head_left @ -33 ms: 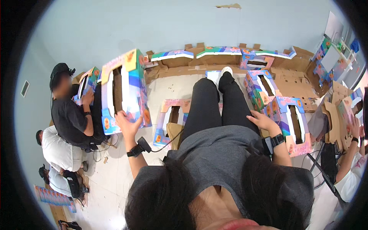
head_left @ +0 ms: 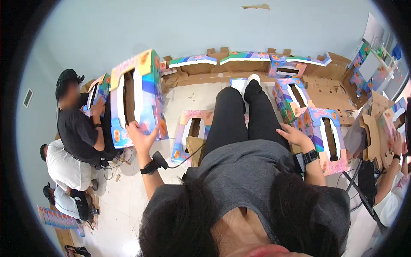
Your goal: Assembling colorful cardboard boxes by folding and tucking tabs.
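The wearer's left hand [head_left: 143,136] grips a large upright cardboard box [head_left: 147,109] printed in blue, purple, pink and green, with a long white-edged opening in its front. The box is in front of the wearer to the left, its top leaning slightly to the right. The left fingers are bent together at the lower edge of the opening, and the thumb stands apart from them towards the right, so the printed panel is pinched between; the fingertips themselves are partly hidden.

The right hand [head_left: 295,136] rests on the wearer's black-trousered right thigh [head_left: 269,121], its fingers loosely spread and holding nothing. Each wrist wears a black strap.

Between the left hand and the legs, a similar printed box [head_left: 180,143] sits on the pale floor [head_left: 128,199], with a plain tan cardboard piece [head_left: 195,150] in front of it. Two more printed boxes [head_left: 314,128] stand just beyond the right hand, one behind the other. Along the pale blue wall [head_left: 180,25] runs a row of brown cardboard with colourful printed edges [head_left: 245,66].

At left, a co-worker in black [head_left: 81,128] holds another such box [head_left: 102,92]. At the far right, another person's hand [head_left: 396,143] touches a printed box.
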Motion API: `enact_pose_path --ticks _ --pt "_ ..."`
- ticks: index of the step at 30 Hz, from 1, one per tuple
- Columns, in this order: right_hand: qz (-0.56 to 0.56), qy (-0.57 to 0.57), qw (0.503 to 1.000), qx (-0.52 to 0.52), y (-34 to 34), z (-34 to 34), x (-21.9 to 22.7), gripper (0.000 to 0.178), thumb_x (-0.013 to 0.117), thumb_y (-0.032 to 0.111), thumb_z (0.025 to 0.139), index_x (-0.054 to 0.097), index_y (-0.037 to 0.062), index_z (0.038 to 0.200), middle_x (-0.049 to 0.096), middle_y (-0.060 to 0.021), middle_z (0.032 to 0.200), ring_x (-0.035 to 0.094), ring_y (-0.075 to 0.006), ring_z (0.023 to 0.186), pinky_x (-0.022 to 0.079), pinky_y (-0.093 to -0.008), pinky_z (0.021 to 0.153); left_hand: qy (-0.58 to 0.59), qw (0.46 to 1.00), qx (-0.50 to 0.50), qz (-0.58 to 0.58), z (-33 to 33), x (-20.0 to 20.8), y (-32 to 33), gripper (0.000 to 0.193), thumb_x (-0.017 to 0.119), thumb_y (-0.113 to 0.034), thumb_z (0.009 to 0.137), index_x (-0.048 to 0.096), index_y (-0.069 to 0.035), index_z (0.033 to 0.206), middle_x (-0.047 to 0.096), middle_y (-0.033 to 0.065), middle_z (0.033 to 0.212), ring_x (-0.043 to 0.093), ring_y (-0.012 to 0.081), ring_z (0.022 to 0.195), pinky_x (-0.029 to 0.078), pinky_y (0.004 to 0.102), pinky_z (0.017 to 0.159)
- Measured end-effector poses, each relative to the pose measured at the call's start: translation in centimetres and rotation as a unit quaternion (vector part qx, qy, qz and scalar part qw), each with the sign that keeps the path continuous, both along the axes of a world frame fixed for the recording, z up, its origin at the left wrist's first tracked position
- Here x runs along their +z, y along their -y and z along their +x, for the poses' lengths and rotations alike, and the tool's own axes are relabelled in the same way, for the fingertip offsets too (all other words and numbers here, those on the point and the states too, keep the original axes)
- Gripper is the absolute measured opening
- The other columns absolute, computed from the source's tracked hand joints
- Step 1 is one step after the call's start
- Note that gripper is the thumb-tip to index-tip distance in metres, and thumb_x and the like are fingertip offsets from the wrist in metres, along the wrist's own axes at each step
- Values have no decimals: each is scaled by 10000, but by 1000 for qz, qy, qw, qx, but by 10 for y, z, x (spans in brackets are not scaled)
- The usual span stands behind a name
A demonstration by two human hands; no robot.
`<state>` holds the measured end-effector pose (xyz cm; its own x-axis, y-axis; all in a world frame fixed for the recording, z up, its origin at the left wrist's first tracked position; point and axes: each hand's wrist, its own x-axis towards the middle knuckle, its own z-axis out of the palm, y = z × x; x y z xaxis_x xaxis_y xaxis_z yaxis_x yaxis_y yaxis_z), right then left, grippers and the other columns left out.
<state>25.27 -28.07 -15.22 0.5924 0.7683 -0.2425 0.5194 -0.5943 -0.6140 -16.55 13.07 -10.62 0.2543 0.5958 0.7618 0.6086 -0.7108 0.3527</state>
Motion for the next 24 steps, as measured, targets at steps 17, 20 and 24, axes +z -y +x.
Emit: enact_pose_path --ticks 17,20,24 --pt "73 20 997 -26 10 29 13 546 677 295 902 523 16 1346 682 -175 1082 665 -260 993 515 -350 854 -88 974 -173 118 -16 227 40 626 814 -339 515 451 -46 932 421 72 914 449 235 857 371 379 964" --pt "222 21 974 -39 18 43 8 440 673 190 906 565 17 1296 685 -139 1039 666 -200 938 523 -321 803 -117 944 -245 190 5 217 69 618 819 -347 493 445 -62 893 446 85 916 482 276 907 298 487 1065" --pt "387 172 895 -139 16 16 71 223 654 128 915 668 12 1104 685 -79 951 651 -157 861 518 -295 755 -98 932 -313 155 42 167 96 608 835 -403 467 435 -100 811 488 123 938 502 325 932 242 565 1097"
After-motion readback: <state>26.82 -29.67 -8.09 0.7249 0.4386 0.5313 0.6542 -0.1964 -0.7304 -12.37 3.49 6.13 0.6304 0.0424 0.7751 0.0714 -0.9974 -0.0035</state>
